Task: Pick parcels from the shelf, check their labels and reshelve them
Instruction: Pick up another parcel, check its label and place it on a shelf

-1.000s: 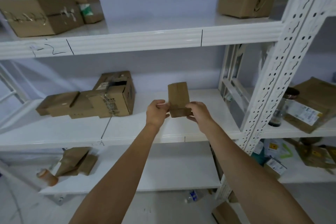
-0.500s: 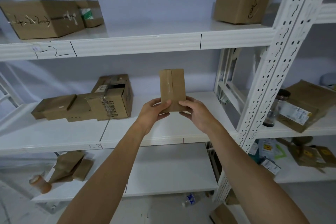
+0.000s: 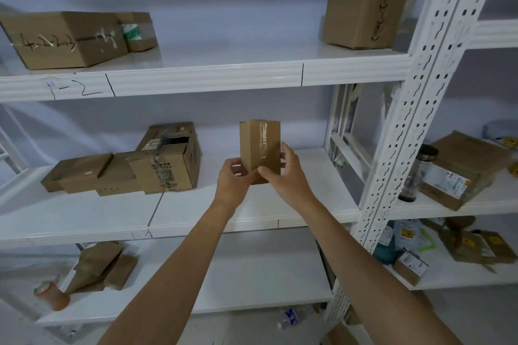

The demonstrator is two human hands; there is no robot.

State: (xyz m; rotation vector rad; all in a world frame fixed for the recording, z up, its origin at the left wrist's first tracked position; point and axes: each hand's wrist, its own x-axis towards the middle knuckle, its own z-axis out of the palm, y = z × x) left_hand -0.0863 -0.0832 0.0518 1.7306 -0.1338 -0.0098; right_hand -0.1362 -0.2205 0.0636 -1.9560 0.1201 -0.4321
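A small brown cardboard parcel [image 3: 259,145] with clear tape down its face stands upright in the air in front of the middle shelf [image 3: 196,221]. My left hand [image 3: 234,185] grips its lower left corner. My right hand [image 3: 286,176] holds its lower right side, fingers behind it and thumb across the front. No label shows on the side facing me.
Flat and opened boxes [image 3: 157,165] lie on the middle shelf's left part. The top shelf carries a marked box [image 3: 64,39] at left and a box [image 3: 364,14] at right. A perforated white upright [image 3: 406,120] stands at right, with more parcels [image 3: 459,171] beyond it.
The parcel has been lifted and turned in both hands, so two of its faces and the tape strip now show. My right hand has shifted up along its right side.
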